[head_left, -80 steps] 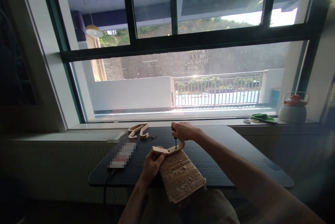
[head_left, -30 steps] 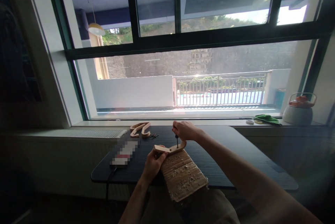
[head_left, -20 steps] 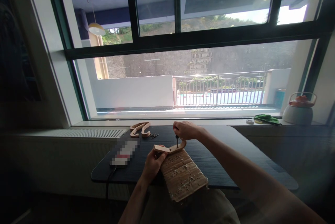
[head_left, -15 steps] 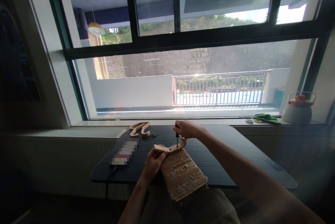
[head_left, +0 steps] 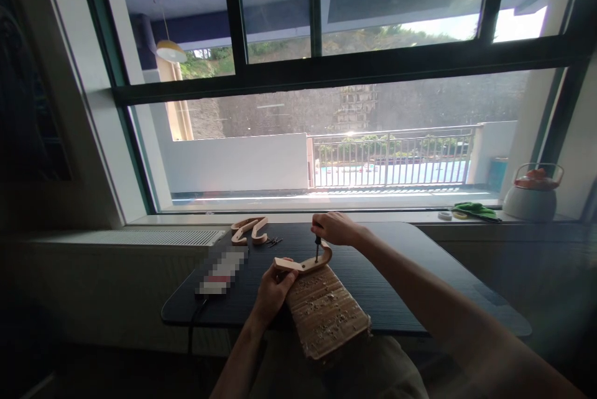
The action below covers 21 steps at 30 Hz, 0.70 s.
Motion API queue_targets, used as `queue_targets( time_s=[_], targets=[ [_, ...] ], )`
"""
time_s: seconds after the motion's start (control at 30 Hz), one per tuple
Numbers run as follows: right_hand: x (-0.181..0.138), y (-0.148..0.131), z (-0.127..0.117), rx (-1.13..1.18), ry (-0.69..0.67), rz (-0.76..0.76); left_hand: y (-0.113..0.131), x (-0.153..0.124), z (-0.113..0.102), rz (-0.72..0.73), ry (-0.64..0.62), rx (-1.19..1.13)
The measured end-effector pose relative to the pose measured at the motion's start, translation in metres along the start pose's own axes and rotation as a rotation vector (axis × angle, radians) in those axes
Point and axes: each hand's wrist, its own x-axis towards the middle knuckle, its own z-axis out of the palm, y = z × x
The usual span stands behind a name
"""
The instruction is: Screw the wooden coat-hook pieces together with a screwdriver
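My left hand (head_left: 275,287) is closed around the left end of a curved wooden hook piece (head_left: 308,265), its thumb on top. That piece lies against the far edge of a rough wooden block (head_left: 329,312) with a pitted, ridged face, which leans from the table edge toward my lap. My right hand (head_left: 336,229) is wrapped round the dark handle of a screwdriver (head_left: 317,251). The screwdriver stands nearly upright, its tip down on the wooden hook piece near the curved end. Whether a screw sits under the tip is too small to tell.
On the dark table (head_left: 382,275), two similar wooden hooks (head_left: 252,229) lie at the back left beside several small screws (head_left: 274,242). A blurred-out flat item (head_left: 222,271) with a cable is at left. Green gloves (head_left: 474,210) and a white jug (head_left: 530,201) sit on the windowsill.
My right hand has shifted very slightly up and right, and the screwdriver's handle leans a little more to the right. The left hand, wooden hook and block stay in place.
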Motion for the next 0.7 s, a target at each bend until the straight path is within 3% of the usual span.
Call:
queue_targets(
  time_s=[0.7],
  targets=[
    [0.0038, -0.0013, 0.003, 0.032, -0.017, 0.009, -0.0009, -0.0002, -0.0004, -0.026, -0.006, -0.033]
  ],
)
